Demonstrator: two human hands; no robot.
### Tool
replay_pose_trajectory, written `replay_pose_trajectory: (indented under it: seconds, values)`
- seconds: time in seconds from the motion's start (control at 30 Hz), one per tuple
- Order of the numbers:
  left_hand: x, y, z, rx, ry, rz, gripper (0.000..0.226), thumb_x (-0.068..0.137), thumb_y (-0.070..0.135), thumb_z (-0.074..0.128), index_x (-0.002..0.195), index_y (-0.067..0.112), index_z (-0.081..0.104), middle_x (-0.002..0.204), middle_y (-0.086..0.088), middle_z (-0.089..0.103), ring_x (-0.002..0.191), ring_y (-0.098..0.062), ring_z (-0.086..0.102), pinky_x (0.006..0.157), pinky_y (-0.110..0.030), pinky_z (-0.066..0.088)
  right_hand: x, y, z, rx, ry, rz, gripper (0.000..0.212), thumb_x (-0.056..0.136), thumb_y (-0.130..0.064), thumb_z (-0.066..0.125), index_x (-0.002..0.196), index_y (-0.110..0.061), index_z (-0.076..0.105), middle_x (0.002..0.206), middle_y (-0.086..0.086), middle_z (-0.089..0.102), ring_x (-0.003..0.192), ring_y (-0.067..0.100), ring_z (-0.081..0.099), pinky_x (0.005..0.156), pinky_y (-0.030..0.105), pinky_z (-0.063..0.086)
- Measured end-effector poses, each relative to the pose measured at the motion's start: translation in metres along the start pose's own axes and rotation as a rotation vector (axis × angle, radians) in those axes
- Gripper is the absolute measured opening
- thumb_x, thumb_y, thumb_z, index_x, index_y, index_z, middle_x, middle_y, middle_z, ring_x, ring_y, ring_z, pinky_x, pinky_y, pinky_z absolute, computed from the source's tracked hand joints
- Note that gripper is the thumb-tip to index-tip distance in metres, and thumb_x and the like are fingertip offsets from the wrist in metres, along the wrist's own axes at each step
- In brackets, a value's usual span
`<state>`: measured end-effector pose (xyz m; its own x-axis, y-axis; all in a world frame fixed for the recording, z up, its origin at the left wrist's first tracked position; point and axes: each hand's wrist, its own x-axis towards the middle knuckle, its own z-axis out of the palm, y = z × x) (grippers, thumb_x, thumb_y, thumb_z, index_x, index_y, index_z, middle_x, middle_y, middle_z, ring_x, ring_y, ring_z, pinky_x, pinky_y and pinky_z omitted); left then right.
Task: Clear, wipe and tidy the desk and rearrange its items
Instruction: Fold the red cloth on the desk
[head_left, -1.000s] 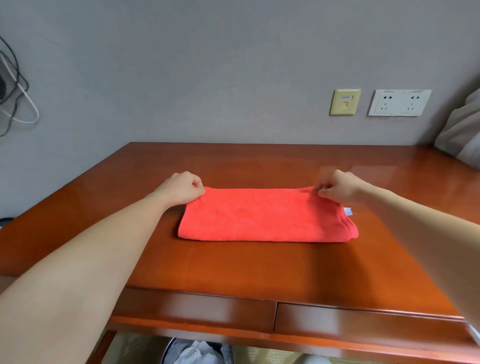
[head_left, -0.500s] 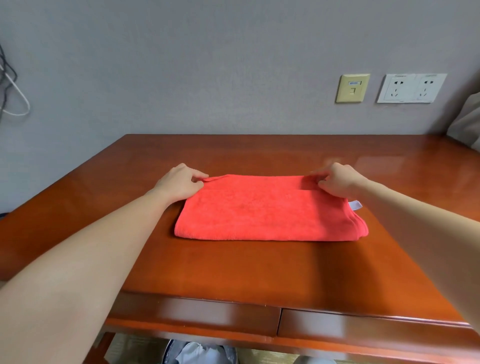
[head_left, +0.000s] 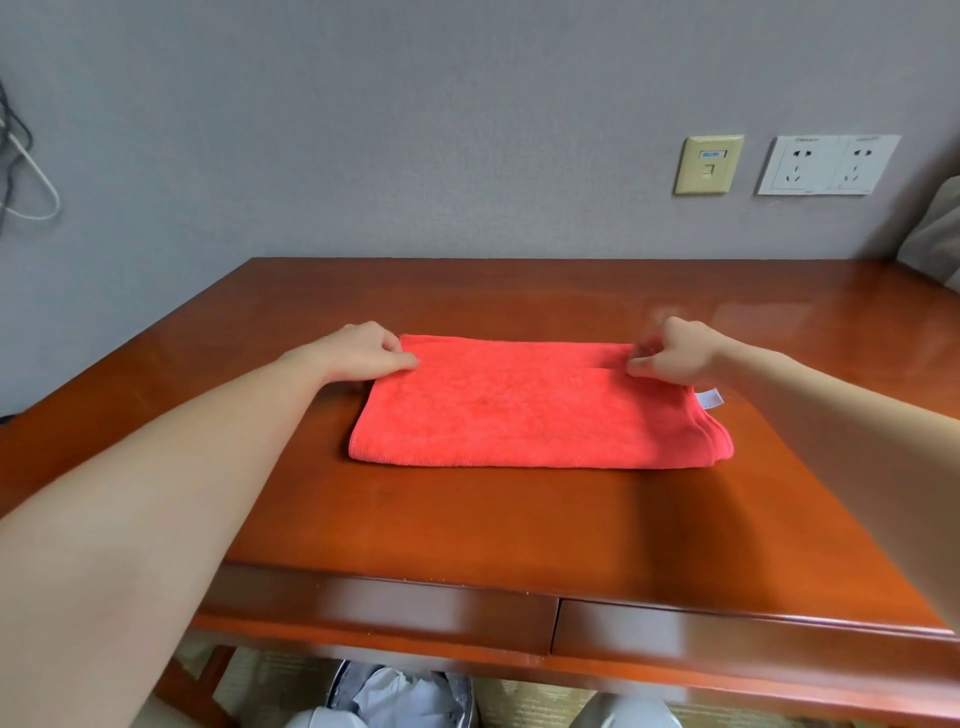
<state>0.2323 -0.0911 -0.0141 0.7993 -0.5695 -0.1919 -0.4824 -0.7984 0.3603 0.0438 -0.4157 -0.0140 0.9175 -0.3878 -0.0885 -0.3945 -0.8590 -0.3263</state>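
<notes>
Grey wall (head_left: 415, 130) across the whole upper part of the frame. Below it, glossy reddish-brown wooden desk (head_left: 467, 519), filling the middle and lower part from edge to edge, with two drawer fronts (head_left: 389, 605) along its near edge. Two bare forearms reaching in from the lower left and lower right corners toward the centre. In the centre of the desktop, flat and folded into a wide rectangle, red towel (head_left: 519, 415), long sides parallel to the desk's near edge, an upper layer lying as a narrow band along its far side. At the towel's far-left corner, left hand (head_left: 358, 353), fingers curled, thumb and forefinger pinching the cloth's edge. At the far-right corner, right hand (head_left: 675, 351), likewise curled and pinching the folded band between thumb and fingertips. Under the desk at bottom centre, bin (head_left: 405, 696) with crumpled pale paper inside. On the wall at upper right, white double socket (head_left: 828, 164), and just left of it a beige wall plate (head_left: 708, 164). At the far left edge, loop of white cable (head_left: 36, 192) hanging against the wall. Beside the right wrist, sticking out from the towel's right edge, small white label (head_left: 709, 399).
</notes>
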Motion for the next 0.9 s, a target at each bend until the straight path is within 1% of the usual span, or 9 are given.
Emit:
replay_pose_trajectory:
  seconds: [0.07,0.1,0.2,0.37,0.47,0.53,0.7,0.8,0.9]
  values:
    - [-0.004,0.001,-0.003,-0.033,-0.060,0.009,0.018,0.092,0.036,0.062,0.086,0.023,0.073,0.100,0.007,0.066,0.098,-0.017,0.060,0.091,-0.037,0.046,-0.001,0.001,0.001,-0.037,0.010,-0.012,0.013,0.083,-0.034,0.064,0.072,-0.030,0.068,0.083,-0.001,0.066,0.085,0.022,0.061,0.074,0.034,0.053]
    - [-0.005,0.003,-0.004,-0.049,-0.045,0.019,0.014,0.091,0.031,0.064,0.086,0.022,0.074,0.095,0.009,0.066,0.097,-0.015,0.060,0.093,-0.037,0.046,-0.001,0.000,0.001,-0.058,0.026,-0.013,0.012,0.083,-0.035,0.064,0.071,-0.032,0.066,0.085,-0.001,0.066,0.087,0.023,0.061,0.077,0.036,0.054]
    - [-0.001,0.010,-0.010,-0.114,0.121,0.040,0.010,0.090,0.027,0.066,0.087,0.022,0.074,0.086,0.015,0.060,0.095,-0.014,0.057,0.097,-0.040,0.046,0.003,-0.004,-0.003,-0.105,0.108,-0.004,0.014,0.084,-0.038,0.060,0.070,-0.034,0.059,0.095,0.001,0.065,0.091,0.026,0.060,0.074,0.034,0.050]
    - [0.018,0.019,-0.018,-0.143,0.332,0.016,0.005,0.088,0.026,0.066,0.085,0.027,0.070,0.095,0.007,0.065,0.102,-0.019,0.060,0.093,-0.037,0.048,0.017,-0.010,-0.015,-0.113,0.254,0.032,0.013,0.089,-0.034,0.055,0.092,-0.024,0.063,0.095,0.001,0.061,0.088,0.027,0.056,0.068,0.032,0.039]
    - [0.034,0.017,-0.013,-0.154,0.337,-0.002,0.009,0.090,0.022,0.064,0.089,0.028,0.070,0.111,0.002,0.068,0.110,-0.020,0.060,0.098,-0.038,0.047,0.029,-0.009,-0.012,-0.122,0.285,0.053,0.017,0.090,-0.034,0.053,0.096,-0.022,0.063,0.096,0.002,0.063,0.086,0.027,0.056,0.066,0.032,0.039]
    - [0.043,0.015,-0.008,-0.143,0.348,-0.006,0.015,0.091,0.018,0.060,0.091,0.029,0.071,0.114,0.000,0.068,0.112,-0.022,0.060,0.099,-0.039,0.047,0.038,-0.006,-0.007,-0.134,0.283,0.070,0.018,0.091,-0.034,0.051,0.097,-0.021,0.063,0.098,0.004,0.064,0.087,0.028,0.058,0.067,0.033,0.040]
    - [0.056,0.007,0.007,-0.090,0.405,0.006,0.022,0.098,0.017,0.054,0.111,0.021,0.072,0.124,-0.005,0.062,0.119,-0.025,0.055,0.101,-0.040,0.045,0.056,0.000,0.004,-0.139,0.297,0.057,0.022,0.095,-0.033,0.047,0.103,-0.020,0.063,0.108,0.008,0.066,0.100,0.034,0.058,0.078,0.039,0.048]
    - [0.056,0.009,0.018,0.076,0.376,0.028,0.033,0.101,0.021,0.051,0.132,0.018,0.059,0.136,-0.010,0.046,0.129,-0.029,0.042,0.110,-0.043,0.036,0.060,0.001,0.010,-0.174,0.290,0.014,0.026,0.096,-0.029,0.049,0.115,-0.019,0.063,0.120,0.010,0.063,0.114,0.034,0.052,0.090,0.042,0.046]
    - [0.049,0.025,0.025,0.083,0.325,0.029,0.042,0.103,0.025,0.044,0.143,0.014,0.047,0.145,-0.008,0.035,0.136,-0.028,0.029,0.113,-0.044,0.031,0.055,-0.008,0.018,-0.146,0.328,-0.020,0.035,0.096,-0.025,0.049,0.128,-0.016,0.056,0.127,0.014,0.056,0.120,0.035,0.047,0.096,0.044,0.043]
